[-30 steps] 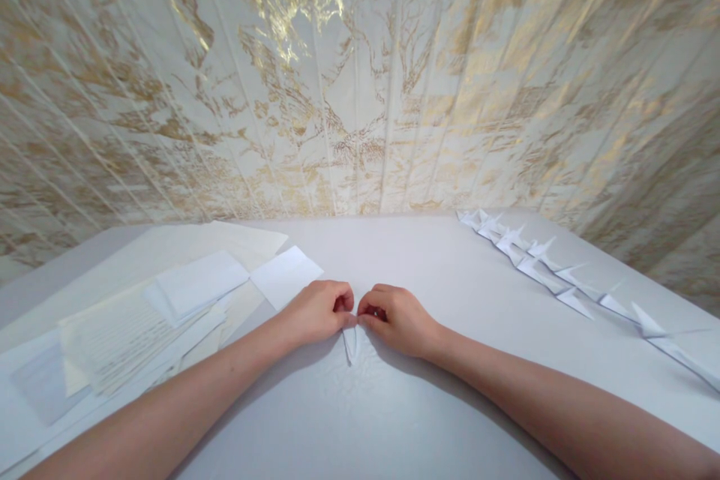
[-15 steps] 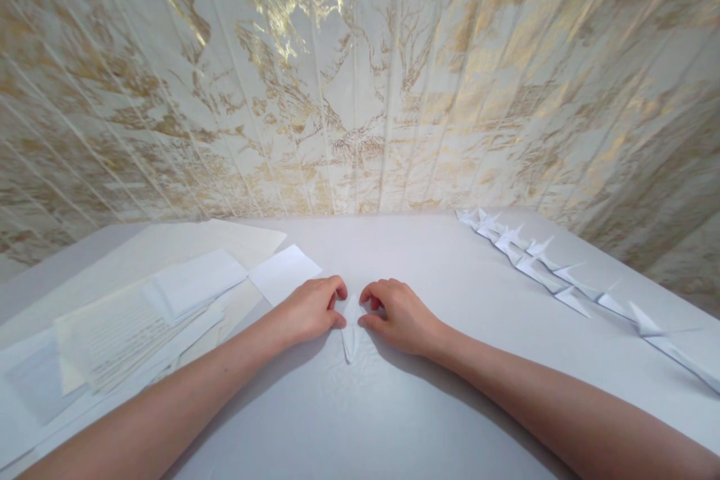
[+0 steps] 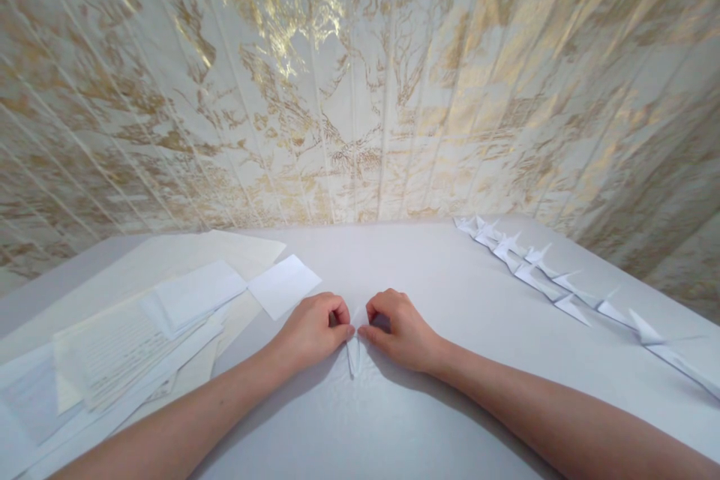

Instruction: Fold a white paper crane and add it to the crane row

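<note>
A small piece of folded white paper [image 3: 353, 357] lies at the middle of the table, its narrow pointed end toward me. My left hand [image 3: 319, 326] pinches its left edge with thumb and curled fingers. From the other side my right hand [image 3: 400, 331] grips the right edge, thumb tip close to the left thumb. The upper part of the paper shows only partly between the hands.
Several folded paper cranes [image 3: 529, 270] stand in rows along the right side of the white table [image 3: 371, 427]. At left lie overlapping sheets [image 3: 121, 349], some printed, and a blank white square sheet [image 3: 285, 285]. A gold-patterned curtain [image 3: 349, 90] hangs behind the table.
My thumbs have come closer together over the folded paper, and the fingers have closed in on its edges. The whole view has shifted slightly, so the table sits a little lower.
</note>
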Demonstrator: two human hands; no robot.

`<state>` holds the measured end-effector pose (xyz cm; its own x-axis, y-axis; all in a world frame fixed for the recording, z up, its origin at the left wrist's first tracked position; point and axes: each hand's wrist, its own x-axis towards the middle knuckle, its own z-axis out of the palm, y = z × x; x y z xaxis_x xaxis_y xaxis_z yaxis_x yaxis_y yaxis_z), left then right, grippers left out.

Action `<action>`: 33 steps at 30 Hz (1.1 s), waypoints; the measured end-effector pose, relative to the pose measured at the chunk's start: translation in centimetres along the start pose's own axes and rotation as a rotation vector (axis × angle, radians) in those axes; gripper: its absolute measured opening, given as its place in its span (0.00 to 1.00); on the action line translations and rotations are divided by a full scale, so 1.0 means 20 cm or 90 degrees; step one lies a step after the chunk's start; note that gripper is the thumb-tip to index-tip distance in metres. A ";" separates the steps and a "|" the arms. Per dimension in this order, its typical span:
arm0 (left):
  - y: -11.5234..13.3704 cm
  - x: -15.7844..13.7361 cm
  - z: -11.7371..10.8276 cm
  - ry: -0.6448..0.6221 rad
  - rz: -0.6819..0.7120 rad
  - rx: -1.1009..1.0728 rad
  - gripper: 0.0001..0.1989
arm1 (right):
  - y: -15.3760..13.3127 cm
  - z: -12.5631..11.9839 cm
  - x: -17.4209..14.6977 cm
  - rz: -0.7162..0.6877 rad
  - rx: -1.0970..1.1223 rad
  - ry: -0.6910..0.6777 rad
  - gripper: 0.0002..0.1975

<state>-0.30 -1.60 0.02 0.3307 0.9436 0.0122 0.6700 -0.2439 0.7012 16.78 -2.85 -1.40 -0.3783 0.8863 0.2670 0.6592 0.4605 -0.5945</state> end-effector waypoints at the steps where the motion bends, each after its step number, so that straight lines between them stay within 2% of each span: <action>1: 0.00 0.00 0.00 -0.002 -0.007 -0.017 0.04 | 0.00 0.00 0.00 -0.001 0.025 0.008 0.04; 5: 0.00 0.00 0.01 0.002 -0.026 -0.094 0.06 | 0.01 0.02 0.00 0.018 0.189 0.026 0.05; 11: -0.03 0.03 0.03 0.044 -0.022 -0.259 0.06 | 0.03 0.02 0.02 0.075 0.542 0.032 0.09; 14: -0.01 0.03 0.03 0.063 -0.047 -0.324 0.07 | 0.03 0.03 0.02 0.099 0.651 0.047 0.10; 19: 0.02 0.02 0.03 0.065 -0.069 -0.437 0.07 | 0.03 0.05 0.03 0.101 0.711 0.070 0.10; 23: 0.04 0.01 0.03 0.074 -0.067 -0.526 0.12 | 0.01 0.04 0.03 0.122 0.722 0.086 0.12; 28: 0.05 0.01 0.05 0.085 -0.068 -0.534 0.11 | 0.00 0.04 0.03 0.155 0.695 0.049 0.13; 33: 0.05 0.01 0.07 0.141 -0.043 -0.529 0.11 | 0.00 0.06 0.02 0.125 0.660 0.043 0.12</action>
<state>1.35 -1.89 -0.31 0.1124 0.9932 0.0293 -0.0478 -0.0240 0.9986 15.86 -2.44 -2.27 -0.2678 0.9561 0.1190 -0.1839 0.0705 -0.9804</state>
